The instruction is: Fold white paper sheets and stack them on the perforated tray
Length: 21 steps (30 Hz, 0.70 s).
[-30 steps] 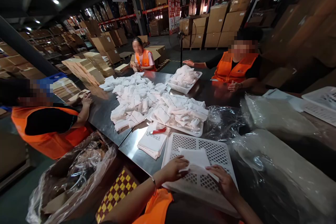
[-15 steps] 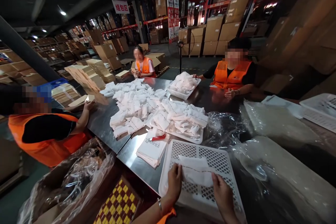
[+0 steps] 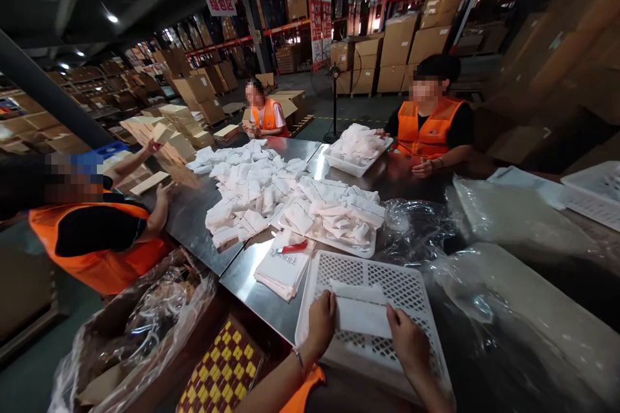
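White cloth [image 3: 361, 311], folded flat, lies on an upturned tray [image 3: 387, 274] at the near table edge. The left hand [image 3: 321, 322] pinches its left side and the right hand [image 3: 405, 337] its right side, so both are clamped on the one piece, apart by its width. Just left of the tray sits a stack [image 3: 282, 267] of printed white bags with a red cutter [image 3: 293, 247] on top. Clear plastic wrap [image 3: 513, 310] is heaped to the right. Below the table's left corner stands a plastic-lined box [image 3: 135, 329].

Beyond the tray a pile [image 3: 271, 197] of folded white pieces spreads over the steel table [image 3: 194, 219]. At the left a person in an orange vest [image 3: 97, 239] reaches to cardboard sheets [image 3: 150, 181]. Across the table another person [image 3: 431, 129] rests a hand beside a filled tray [image 3: 356, 151], and a third [image 3: 264, 113] sits at the far end. Stacked cartons [image 3: 402, 45] and racking fill the background.
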### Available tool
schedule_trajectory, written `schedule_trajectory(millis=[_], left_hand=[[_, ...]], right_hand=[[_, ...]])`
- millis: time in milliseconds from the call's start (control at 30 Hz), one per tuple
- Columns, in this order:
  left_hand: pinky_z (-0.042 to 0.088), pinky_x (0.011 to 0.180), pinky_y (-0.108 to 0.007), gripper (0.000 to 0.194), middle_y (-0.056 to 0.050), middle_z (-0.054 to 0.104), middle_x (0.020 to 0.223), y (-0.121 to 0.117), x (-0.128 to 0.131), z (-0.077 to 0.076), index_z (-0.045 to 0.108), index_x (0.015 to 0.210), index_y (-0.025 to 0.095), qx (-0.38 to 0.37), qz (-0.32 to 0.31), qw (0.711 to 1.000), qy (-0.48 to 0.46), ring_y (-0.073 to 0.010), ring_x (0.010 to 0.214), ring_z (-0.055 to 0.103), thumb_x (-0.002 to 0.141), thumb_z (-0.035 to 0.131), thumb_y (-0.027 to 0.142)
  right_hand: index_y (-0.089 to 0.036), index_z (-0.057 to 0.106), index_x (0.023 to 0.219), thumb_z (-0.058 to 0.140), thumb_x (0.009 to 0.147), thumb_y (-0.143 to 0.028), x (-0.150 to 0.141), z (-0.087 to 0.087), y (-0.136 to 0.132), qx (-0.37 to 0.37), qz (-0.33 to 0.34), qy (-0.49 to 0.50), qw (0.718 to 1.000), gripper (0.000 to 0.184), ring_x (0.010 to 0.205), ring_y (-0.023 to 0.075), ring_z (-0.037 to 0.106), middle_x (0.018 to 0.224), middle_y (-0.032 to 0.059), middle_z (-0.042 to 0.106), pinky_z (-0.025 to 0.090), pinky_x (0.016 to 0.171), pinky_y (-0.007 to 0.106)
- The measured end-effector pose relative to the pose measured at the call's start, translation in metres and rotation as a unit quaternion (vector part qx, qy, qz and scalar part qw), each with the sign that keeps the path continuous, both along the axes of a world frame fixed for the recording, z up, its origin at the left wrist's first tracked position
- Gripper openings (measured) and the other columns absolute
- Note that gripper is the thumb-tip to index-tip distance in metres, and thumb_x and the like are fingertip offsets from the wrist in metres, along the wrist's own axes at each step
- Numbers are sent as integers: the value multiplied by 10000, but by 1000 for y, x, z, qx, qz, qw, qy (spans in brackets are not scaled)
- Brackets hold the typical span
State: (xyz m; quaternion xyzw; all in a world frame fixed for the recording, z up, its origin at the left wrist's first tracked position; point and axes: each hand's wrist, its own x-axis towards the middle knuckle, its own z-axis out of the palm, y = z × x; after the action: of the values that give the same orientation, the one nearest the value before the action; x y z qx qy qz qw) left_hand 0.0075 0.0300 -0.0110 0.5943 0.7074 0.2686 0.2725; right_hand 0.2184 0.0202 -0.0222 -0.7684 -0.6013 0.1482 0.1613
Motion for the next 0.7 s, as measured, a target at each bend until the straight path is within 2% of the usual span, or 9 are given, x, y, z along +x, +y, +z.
schedule_trajectory(millis=[67,133,200,233,300,400,467,567,700], left_hand=[[398,583,-273,322,-86,670,731,2,-2,8,635,836,164,-23,-27,995,97,-201,679,643,973,356,250],[443,586,-281,292,-116,686,758,3,-1,19,675,985,128,-33,-47,982,180,-224,696,668,957,397,213],[497,626,-306,363,-166,700,902,4,4,28,605,1234,96,-4,-53,966,252,-242,750,684,925,421,148],[525,680,-334,452,-193,685,1027,5,8,31,520,1347,101,29,-55,957,282,-260,830,687,905,431,119],[537,842,-422,576,-205,584,1279,9,19,33,387,1455,139,114,-80,933,331,-302,1063,632,883,442,103],[468,999,-509,499,-152,516,1391,17,33,24,427,1428,142,205,-165,901,345,-313,1268,494,932,424,199],[458,1021,-508,469,-132,502,1412,19,39,14,439,1415,122,240,-204,881,352,-294,1311,450,970,374,255],[457,1022,-520,515,-116,413,1485,13,40,-2,341,1466,110,275,-202,862,374,-288,1375,357,985,340,294],[446,1018,-554,547,-117,372,1509,5,41,-13,266,1496,136,262,-186,869,377,-295,1399,316,974,346,278]], right_hand=[[-205,624,816,186,891,-607,2,6,3,-40,1,-5,999,599,680,299,652,711,113,687,386,576,351],[-177,626,976,311,891,-566,2,14,7,-32,-2,-4,999,508,684,284,651,764,105,699,415,569,344],[-130,593,1152,366,907,-493,-2,22,11,66,28,-44,996,493,835,294,661,939,147,705,474,672,372],[-115,572,1214,371,920,-447,-6,25,13,133,60,-79,986,486,953,305,645,1048,172,685,483,768,403],[-118,565,1262,366,939,-350,-18,25,18,244,137,-145,949,444,1163,321,557,1221,192,620,418,962,480],[-105,538,1312,305,925,-181,-38,11,25,298,202,-181,915,458,1257,325,493,1294,196,581,290,1080,575],[-74,389,1432,259,893,-97,-48,-5,25,313,211,-176,909,555,1292,324,463,1340,212,539,249,1101,608],[-86,72,1515,274,882,-73,-54,-22,21,323,215,-150,909,665,1375,316,354,1446,221,410,213,1127,616],[-104,29,1508,286,886,-58,-59,-25,15,328,200,-139,913,674,1420,337,238,1478,233,334,164,1119,667]])
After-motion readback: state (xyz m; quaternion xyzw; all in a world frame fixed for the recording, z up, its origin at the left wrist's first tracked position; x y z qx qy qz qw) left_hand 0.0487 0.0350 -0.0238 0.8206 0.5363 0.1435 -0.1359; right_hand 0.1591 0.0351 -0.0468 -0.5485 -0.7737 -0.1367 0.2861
